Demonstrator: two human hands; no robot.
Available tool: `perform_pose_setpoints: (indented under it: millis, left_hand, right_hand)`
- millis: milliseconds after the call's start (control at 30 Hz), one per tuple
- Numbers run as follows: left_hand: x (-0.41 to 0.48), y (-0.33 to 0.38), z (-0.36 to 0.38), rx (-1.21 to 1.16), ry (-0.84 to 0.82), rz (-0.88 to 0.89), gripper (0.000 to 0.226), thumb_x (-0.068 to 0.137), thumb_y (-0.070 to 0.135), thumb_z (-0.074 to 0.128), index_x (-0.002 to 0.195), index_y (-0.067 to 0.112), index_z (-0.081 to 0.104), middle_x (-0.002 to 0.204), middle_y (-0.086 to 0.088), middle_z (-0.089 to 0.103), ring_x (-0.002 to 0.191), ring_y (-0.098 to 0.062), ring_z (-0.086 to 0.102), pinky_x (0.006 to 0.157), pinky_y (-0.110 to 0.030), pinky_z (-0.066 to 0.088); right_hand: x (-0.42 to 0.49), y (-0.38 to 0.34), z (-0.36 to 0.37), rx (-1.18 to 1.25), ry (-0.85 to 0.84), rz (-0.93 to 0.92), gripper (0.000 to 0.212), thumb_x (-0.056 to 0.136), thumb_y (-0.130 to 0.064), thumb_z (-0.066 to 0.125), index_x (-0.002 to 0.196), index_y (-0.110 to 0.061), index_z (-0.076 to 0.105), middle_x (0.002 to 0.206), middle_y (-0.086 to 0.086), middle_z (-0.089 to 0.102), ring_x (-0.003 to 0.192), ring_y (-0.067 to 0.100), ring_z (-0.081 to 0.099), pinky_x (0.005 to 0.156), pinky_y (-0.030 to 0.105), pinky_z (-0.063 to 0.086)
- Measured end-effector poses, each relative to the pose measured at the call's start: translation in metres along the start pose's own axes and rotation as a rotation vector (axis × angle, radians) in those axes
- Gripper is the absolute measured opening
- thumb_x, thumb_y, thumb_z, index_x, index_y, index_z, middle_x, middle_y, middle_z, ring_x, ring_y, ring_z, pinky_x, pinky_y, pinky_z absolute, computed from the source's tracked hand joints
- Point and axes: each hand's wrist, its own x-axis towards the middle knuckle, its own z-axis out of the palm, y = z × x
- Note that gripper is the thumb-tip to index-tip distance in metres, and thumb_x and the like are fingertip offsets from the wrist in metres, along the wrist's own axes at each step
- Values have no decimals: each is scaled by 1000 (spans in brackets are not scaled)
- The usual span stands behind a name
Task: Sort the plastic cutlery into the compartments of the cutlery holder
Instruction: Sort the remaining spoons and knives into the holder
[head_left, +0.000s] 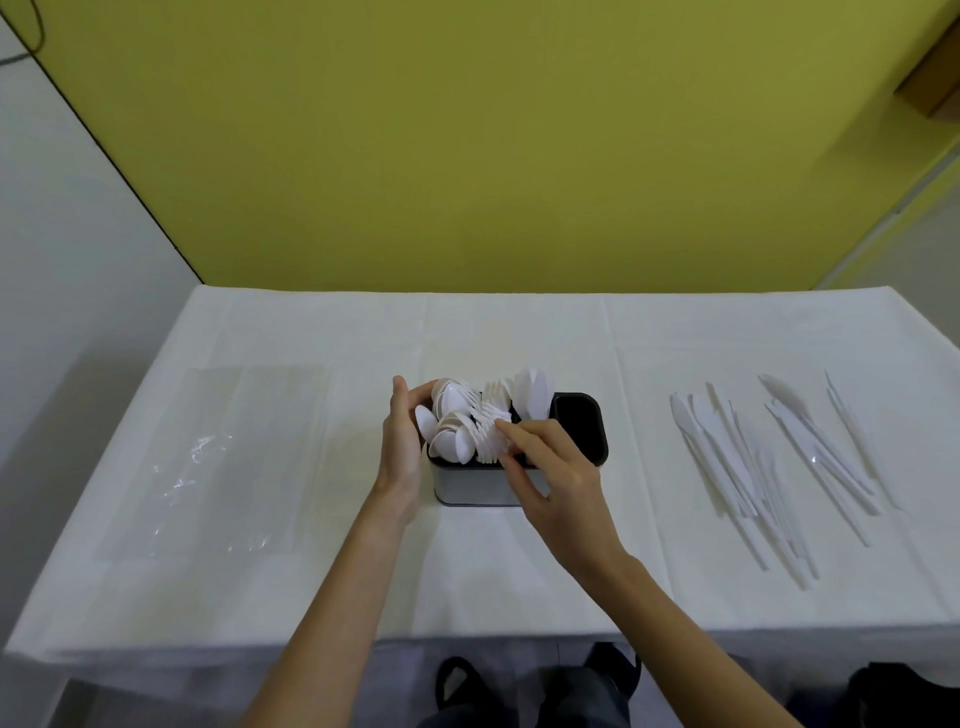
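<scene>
Our left hand (402, 441) presses straight-fingered against the spoons (451, 422) in the cutlery holder (597, 441) while our right hand (553, 470) pinches the forks (491, 441) between thumb and curled fingers.

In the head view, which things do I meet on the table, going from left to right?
Clear plastic bag → left hand → cutlery holder, where the right hand pinches forks → loose knives.
</scene>
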Motion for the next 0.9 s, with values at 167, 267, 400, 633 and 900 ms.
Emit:
perform_pose_setpoints:
  millis: [167, 267, 400, 633, 900]
  left_hand:
    - [4, 24, 5, 108, 0, 126, 61, 102, 47, 15, 114, 13, 64, 116, -1, 69, 119, -17, 57, 106, -34, 38]
    - [5, 50, 22, 194, -11, 230, 54, 104, 41, 18, 113, 12, 62, 121, -4, 66, 123, -14, 53, 106, -31, 31]
    - [4, 72, 63, 404, -41, 396, 41, 103, 38, 31, 112, 15, 64, 119, 2, 63, 117, -10, 53, 93, -22, 32]
    - [-8, 62, 162, 567, -253, 475, 22, 99, 31, 45, 107, 21, 64, 115, 11, 63, 111, -3, 53, 87, -12, 36]
    - [0, -31, 255, 808, -424, 183, 15, 91, 31, 51, 89, 21, 62, 98, -1, 67, 84, -18, 62, 72, -27, 49]
  right_hand:
    - [1, 5, -20, 45, 71, 31, 29, 93, -14, 53, 119, -8, 63, 108, -2, 61, 93, 8, 58, 81, 20, 50]
    - [4, 15, -41, 39, 158, 79, 26, 92, -12, 52, 114, -6, 64, 105, -2, 61, 90, 4, 58, 78, 11, 45]
    - [-2, 40, -74, -37, 250, 187, 20, 92, -11, 53, 108, -11, 66, 101, -7, 62, 90, -2, 57, 77, 11, 45]
    - [-41, 102, -142, -139, 365, 412, 22, 89, 4, 56, 101, -13, 65, 94, -4, 63, 87, -1, 58, 71, 9, 43]
    - [-91, 187, -218, -203, 430, 760, 25, 89, 4, 55, 96, -18, 64, 97, 2, 65, 81, 5, 59, 64, 10, 44]
